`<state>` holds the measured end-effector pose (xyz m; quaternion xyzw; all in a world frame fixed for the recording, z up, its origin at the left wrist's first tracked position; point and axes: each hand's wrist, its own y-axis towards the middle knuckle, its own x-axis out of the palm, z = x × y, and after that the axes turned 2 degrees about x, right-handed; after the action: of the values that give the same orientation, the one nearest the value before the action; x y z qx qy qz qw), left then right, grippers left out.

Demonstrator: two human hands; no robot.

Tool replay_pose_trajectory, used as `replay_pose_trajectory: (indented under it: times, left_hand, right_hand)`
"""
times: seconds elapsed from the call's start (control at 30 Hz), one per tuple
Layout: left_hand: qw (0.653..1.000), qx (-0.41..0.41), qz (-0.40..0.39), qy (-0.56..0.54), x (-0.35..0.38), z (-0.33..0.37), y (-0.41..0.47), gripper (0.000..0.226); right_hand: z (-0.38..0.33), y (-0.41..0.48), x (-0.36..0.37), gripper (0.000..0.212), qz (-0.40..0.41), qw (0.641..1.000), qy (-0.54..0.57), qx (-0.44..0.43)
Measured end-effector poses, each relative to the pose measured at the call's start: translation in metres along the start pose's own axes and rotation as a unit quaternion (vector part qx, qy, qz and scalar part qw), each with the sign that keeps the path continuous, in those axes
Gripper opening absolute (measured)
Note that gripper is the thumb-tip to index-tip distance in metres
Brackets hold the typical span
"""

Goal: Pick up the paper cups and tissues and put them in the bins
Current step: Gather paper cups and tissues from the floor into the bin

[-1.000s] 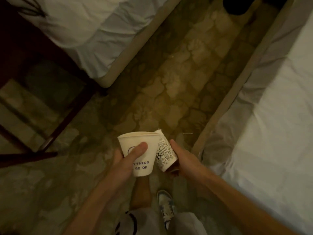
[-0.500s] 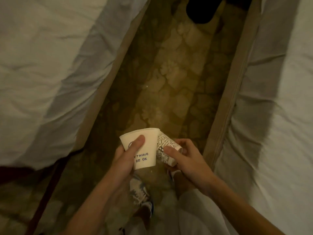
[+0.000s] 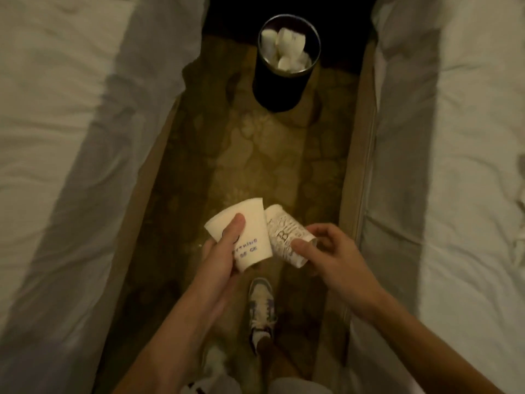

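My left hand (image 3: pixel 220 258) grips a plain white paper cup (image 3: pixel 250 228) with small blue lettering, thumb across its side. Beside it, touching, my right hand (image 3: pixel 331 255) holds a second paper cup (image 3: pixel 282 233) covered in dark printed text, tilted with its mouth pointing away. Both cups are held low over the aisle floor. Ahead at the far end of the aisle stands a dark round bin (image 3: pixel 279 83), with several white crumpled tissues or cups (image 3: pixel 285 49) inside it.
Two beds with white sheets flank the narrow aisle, the left bed (image 3: pixel 85 137) and the right bed (image 3: pixel 460 155). The patterned brown floor (image 3: pixel 255 155) runs between them to the bin. My sneaker (image 3: pixel 261 305) is below the hands.
The view has moved forward into the aisle between the beds and the dark bin has come fully into sight. Both hands still hold their cups.
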<state>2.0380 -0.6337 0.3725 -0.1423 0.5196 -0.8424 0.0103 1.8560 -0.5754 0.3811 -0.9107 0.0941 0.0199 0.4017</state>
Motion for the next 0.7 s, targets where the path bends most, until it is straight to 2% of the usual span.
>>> replay_pose_trajectory:
  times: [0.2,0.37,0.47,0.7]
  left_hand:
    - [0.999,0.035,-0.028,-0.017,0.063,0.109,0.074,0.083]
    - [0.999,0.045,-0.022,-0.004,0.075,0.181,0.133,0.068]
    - [0.999,0.024,-0.024,0.003,0.078,0.213,0.163,0.069]
    - [0.998,0.001,-0.051,0.035,0.099,0.254,0.228,0.068]
  right_hand:
    - [-0.109,0.099,-0.021,0.055,0.039,0.999,0.015,-0.027]
    - [-0.174,0.193,-0.025,0.038,0.105,0.994,-0.013,-0.042]
    - [-0.199,0.248,-0.031,0.036,0.151,0.987,-0.053,-0.023]
    - [-0.244,0.373,-0.064,0.052,0.264,0.959,-0.100,0.017]
